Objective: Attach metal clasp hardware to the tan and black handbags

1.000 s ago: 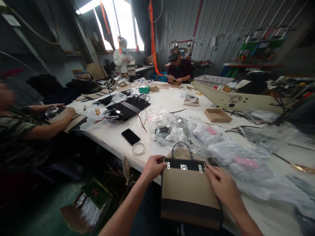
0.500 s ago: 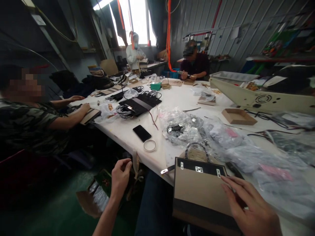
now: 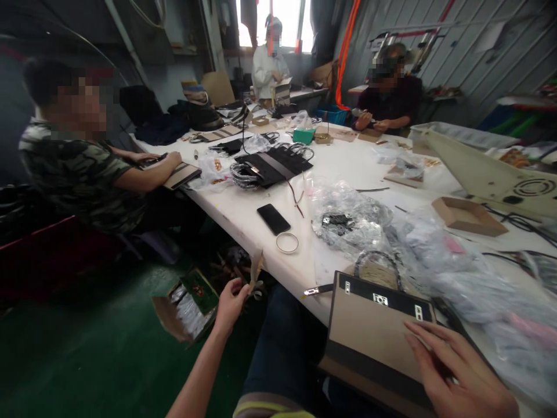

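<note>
A brown and black bag point(image 3: 378, 331) with a dark looped handle leans at the table's near edge, three small metal fittings on its black top band. On its front, at the right, my right hand point(image 3: 456, 363) rests with fingers stretched; a tiny pale spot shows beneath them, too small to name. My left hand point(image 3: 232, 302) is over the floor left of my knee, thumb and fingers pinched. Its fingertips are by a thin pale strip point(image 3: 256, 273) at the table edge; what they hold is too small to tell. A dark strap with a metal end point(image 3: 317, 291) lies left of the bag.
On the white table point(image 3: 243, 226) are a phone point(image 3: 273, 219), a tape ring point(image 3: 287, 243), black bags point(image 3: 278, 165), plastic-wrapped parts point(image 3: 352, 217) and a cardboard tray point(image 3: 467, 216). An open box point(image 3: 187, 307) stands on the floor. Three people sit or stand around the table.
The view has swung left and down, so the table and bag appear farther right. My right fingertips are slightly lower on the bag, off the right fitting. My left hand remains pinched near the strip.
</note>
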A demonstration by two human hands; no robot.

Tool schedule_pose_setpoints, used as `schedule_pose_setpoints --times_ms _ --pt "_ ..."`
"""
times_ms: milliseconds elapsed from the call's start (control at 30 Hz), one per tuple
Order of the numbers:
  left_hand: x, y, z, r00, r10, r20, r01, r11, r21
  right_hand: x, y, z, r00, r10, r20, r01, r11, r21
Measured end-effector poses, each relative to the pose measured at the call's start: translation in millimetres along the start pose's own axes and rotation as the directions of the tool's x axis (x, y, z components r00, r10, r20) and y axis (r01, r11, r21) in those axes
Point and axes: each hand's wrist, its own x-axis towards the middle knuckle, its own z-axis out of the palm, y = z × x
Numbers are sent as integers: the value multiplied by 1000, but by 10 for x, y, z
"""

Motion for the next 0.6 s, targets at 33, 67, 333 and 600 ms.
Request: schedule_pose_setpoints --times_ms 33,67,333,600 --pt "135 82 20 999 37 -1 -37 999 -1 20 -21 25 1000 -14 5 14 1000 12" --pt "273 187 52 997 73 9 -73 997 -7 37 -46 54 999 -31 10 30 999 26" --pt "746 777 343 954 79 291 -44 991 -125 85 -255 137 995 -90 48 85 992 89" --pt "279 1499 210 868 157 470 -52 972 -228 116 -378 237 992 58 110 -74 986 152"
